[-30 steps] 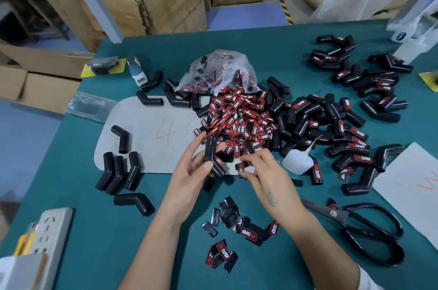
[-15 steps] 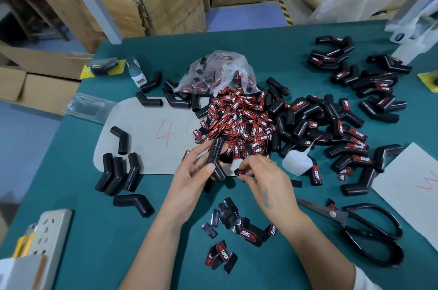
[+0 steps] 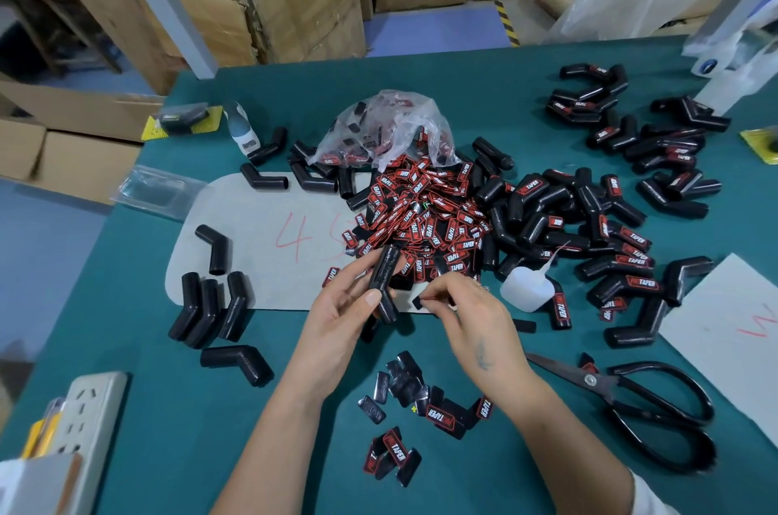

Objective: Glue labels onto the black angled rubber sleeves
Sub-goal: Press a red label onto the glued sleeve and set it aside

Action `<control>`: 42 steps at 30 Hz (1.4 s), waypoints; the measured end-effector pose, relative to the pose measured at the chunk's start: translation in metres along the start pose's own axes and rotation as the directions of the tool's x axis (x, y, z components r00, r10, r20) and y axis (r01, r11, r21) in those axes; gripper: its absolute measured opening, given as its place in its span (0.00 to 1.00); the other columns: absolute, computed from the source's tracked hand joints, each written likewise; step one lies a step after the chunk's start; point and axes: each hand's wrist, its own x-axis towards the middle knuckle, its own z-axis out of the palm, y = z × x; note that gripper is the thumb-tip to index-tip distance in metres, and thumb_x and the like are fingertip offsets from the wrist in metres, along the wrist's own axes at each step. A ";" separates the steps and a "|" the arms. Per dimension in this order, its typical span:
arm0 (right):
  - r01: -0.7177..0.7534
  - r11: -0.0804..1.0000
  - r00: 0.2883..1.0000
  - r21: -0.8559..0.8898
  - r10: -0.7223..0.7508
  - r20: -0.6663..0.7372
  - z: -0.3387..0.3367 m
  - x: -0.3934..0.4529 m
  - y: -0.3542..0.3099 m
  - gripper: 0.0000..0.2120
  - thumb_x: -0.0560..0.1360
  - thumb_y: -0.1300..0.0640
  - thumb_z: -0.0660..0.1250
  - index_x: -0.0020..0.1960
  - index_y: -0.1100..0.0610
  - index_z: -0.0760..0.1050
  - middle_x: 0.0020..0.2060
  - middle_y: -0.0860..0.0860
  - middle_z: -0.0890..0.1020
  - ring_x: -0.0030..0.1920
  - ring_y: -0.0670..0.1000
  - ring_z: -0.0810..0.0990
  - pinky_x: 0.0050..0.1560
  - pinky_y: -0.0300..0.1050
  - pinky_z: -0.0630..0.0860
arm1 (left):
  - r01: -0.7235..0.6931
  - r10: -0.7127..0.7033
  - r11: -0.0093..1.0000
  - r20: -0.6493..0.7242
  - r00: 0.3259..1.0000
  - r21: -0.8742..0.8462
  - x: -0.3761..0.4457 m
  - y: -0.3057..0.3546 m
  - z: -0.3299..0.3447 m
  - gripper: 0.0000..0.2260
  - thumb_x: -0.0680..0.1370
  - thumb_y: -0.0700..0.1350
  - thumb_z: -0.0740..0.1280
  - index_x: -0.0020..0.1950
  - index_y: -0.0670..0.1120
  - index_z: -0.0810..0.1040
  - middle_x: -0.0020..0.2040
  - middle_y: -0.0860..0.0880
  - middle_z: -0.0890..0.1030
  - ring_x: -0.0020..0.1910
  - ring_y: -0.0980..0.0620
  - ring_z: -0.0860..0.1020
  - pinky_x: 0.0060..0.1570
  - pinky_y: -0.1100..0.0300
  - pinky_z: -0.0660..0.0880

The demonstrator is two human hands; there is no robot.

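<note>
Left hand (image 3: 343, 304): fingers and thumb curled round one black angled rubber sleeve (image 3: 385, 283), gripped near its bend and held above the near edge of the grey mat (image 3: 252, 262) on the green table (image 3: 177, 422). Right hand (image 3: 471, 316): fingertips pinched together on a small dark piece with a red edge, apparently a label (image 3: 421, 301), though it is too small to confirm. The label sits just right of the sleeve, apart from it. The loose label pile (image 3: 421, 215) lies just beyond both hands; the glue bottle (image 3: 526, 286) lies to the right. Against the frame half a second earlier, both hands hold the same items, and the label is drawn slightly clearer of the pile.
</note>
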 end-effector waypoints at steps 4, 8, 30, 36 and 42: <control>-0.049 0.949 0.998 0.313 0.056 -0.015 -0.003 0.000 -0.003 0.08 0.83 0.62 0.68 0.54 0.50 0.81 0.50 0.41 0.80 0.50 0.49 0.84 0.52 0.47 0.82 | -0.009 0.010 1.000 -0.040 0.999 0.012 -0.001 0.001 0.001 0.19 0.82 0.51 0.68 0.73 0.53 0.76 0.65 0.45 0.84 0.59 0.41 0.81 0.59 0.51 0.75; -0.005 0.887 0.996 0.462 0.045 -0.075 -0.005 0.002 -0.009 0.11 0.82 0.66 0.68 0.56 0.54 0.86 0.50 0.47 0.79 0.48 0.54 0.85 0.52 0.47 0.83 | -0.067 0.078 0.991 -0.087 0.993 0.118 -0.001 -0.006 -0.002 0.13 0.85 0.44 0.62 0.68 0.49 0.80 0.68 0.49 0.82 0.69 0.49 0.78 0.68 0.47 0.72; -0.415 0.341 0.893 0.843 0.328 0.307 -0.022 0.005 -0.026 0.03 0.70 0.55 0.76 0.43 0.50 0.85 0.39 0.47 0.82 0.41 0.45 0.81 0.40 0.40 0.82 | -0.208 0.217 0.972 -0.081 0.973 0.106 -0.003 -0.007 0.004 0.21 0.85 0.40 0.63 0.75 0.58 0.69 0.63 0.42 0.80 0.65 0.36 0.82 0.65 0.42 0.79; -0.439 0.365 0.887 0.821 0.323 0.331 -0.018 0.004 -0.027 0.04 0.70 0.57 0.76 0.45 0.54 0.84 0.40 0.51 0.84 0.41 0.47 0.83 0.43 0.40 0.83 | -0.257 0.253 0.953 0.047 0.966 0.158 -0.003 -0.009 0.005 0.28 0.86 0.39 0.59 0.81 0.66 0.63 0.64 0.47 0.77 0.58 0.46 0.82 0.53 0.53 0.83; -0.430 0.364 0.894 0.826 0.300 0.333 -0.018 0.004 -0.026 0.02 0.72 0.55 0.76 0.43 0.52 0.84 0.45 0.51 0.85 0.47 0.48 0.84 0.51 0.41 0.83 | -0.293 0.284 0.938 0.077 0.956 0.186 -0.002 -0.009 0.006 0.27 0.87 0.41 0.62 0.81 0.64 0.63 0.64 0.47 0.78 0.56 0.46 0.82 0.49 0.53 0.83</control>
